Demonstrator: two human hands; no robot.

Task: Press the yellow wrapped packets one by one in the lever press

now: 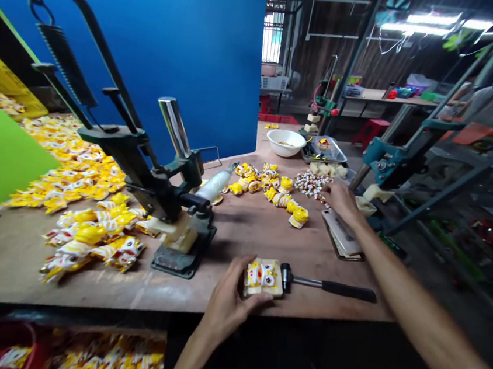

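Near the table's front edge, my left hand (230, 297) has its thumb and fingers around a pale block (279, 285) with a yellow and white figure piece (262, 274) lying on it. A hammer (328, 286) with a black handle lies just right of the block, its head close to it. My right hand (340, 200) reaches to the right edge of a pile of small red and white pieces (310, 184); its fingers are together, and whatever is between them is too small to tell. A phone (343, 233) lies below that hand.
A hand press (181, 254) stands left of centre, beside heaps of yellow pieces (91, 233). Further back are a row of yellow pieces (282, 199), a bottle (215, 186), a white bowl (285, 143) and a tray (331, 152). Another press (385, 158) stands at right; a person is behind it.
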